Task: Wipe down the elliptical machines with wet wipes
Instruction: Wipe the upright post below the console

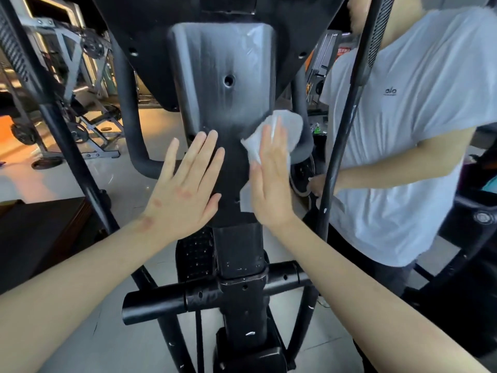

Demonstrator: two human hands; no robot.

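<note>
Gym flooring, pale and glossy, stretches behind, with a grey metal weight rack at the far left. Up close, a crumpled white wet wipe lies against the lower right of the black plastic console housing of an elliptical machine. The right hand pins it there, palm flat, fingers straight and together. The left hand, fingers spread, presses bare on the housing just beside it. A person in a white T-shirt stands close at the right. Held by pressure alone, the wipe may bunch or slip free, and the bare palm could smear damp plastic.
</note>
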